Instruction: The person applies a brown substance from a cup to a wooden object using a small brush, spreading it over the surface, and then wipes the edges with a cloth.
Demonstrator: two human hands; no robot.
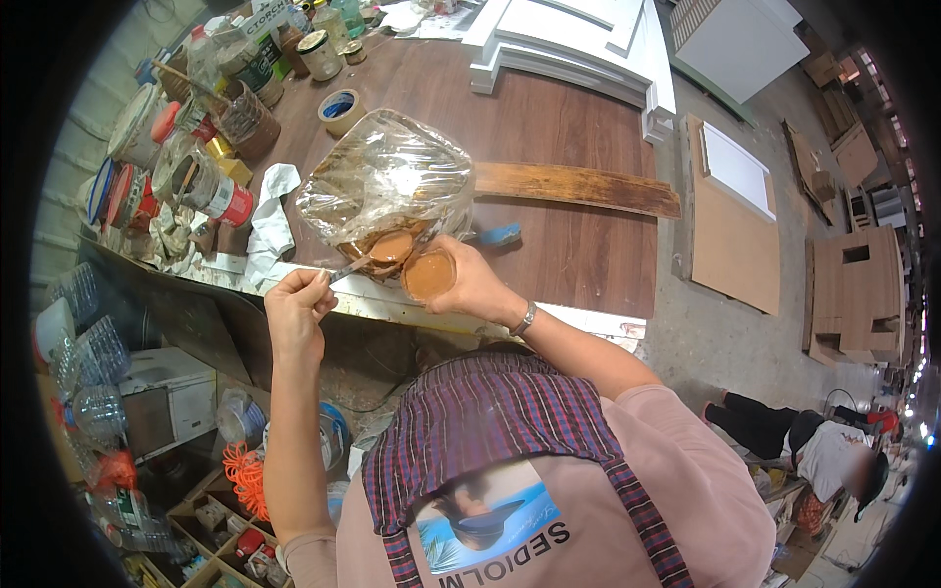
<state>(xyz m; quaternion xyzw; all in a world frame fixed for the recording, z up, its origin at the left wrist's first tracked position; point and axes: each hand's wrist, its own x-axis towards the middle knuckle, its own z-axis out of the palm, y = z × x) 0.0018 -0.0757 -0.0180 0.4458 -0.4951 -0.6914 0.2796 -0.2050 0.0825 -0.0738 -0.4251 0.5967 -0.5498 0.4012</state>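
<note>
My left hand (pixel 300 302) is closed in a pinch on a thin, narrow stick-like tool (pixel 351 268). The tool's far end reaches into brown paste (pixel 392 247) at the mouth of a can or tub wrapped in clear plastic film (pixel 392 171). The film hides most of that container. Close beside its mouth, my right hand (pixel 472 281) grips a small round cup (pixel 429 274), tilted so that the brown contents face me. Just beyond my right hand, a small blue object (pixel 498 235) lies on the brown table (pixel 573 260).
A stained wooden strip (pixel 578 188) lies across the table. A tape roll (pixel 341 111), crumpled white paper (pixel 272 223) and several jars and cans crowd the left. White panels (pixel 564 44) rest at the back. Another person (pixel 799 441) is at the far right.
</note>
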